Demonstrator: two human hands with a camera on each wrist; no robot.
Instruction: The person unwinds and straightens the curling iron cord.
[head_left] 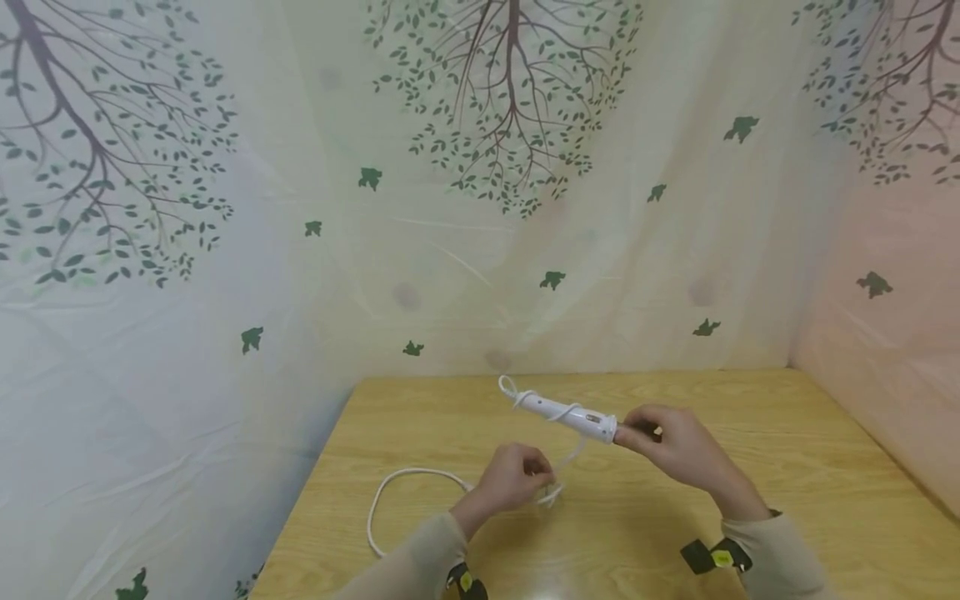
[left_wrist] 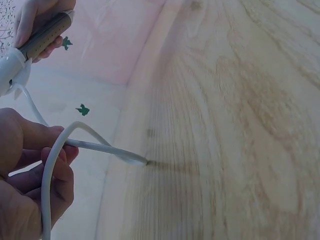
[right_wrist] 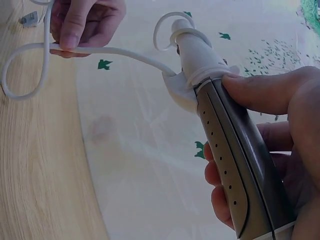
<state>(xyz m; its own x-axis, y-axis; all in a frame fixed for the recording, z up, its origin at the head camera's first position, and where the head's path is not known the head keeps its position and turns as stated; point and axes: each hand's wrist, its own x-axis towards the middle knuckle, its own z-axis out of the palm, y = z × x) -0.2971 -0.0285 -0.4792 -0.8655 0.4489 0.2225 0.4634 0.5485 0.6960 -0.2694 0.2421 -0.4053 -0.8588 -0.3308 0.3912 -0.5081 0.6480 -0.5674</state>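
Note:
A curling iron with a white handle [head_left: 551,410] is held up over the table, its handle pointing to the far left. My right hand [head_left: 678,446] grips its dark barrel [right_wrist: 235,155], fingers on one side and thumb near the white collar. Small holes run in a row along the barrel. White cord [right_wrist: 132,57] winds loosely around the handle and stretches across to my left hand [head_left: 513,477]. There the thumb and fingers pinch it, and a loop [left_wrist: 82,132] of cord hangs past the fingertips.
The slack cord [head_left: 390,475] curves over the wooden table [head_left: 420,417] left of my left hand. A plug [right_wrist: 30,20] shows by the cord in the right wrist view. Printed cloth [head_left: 465,275] hangs along the table's back and sides.

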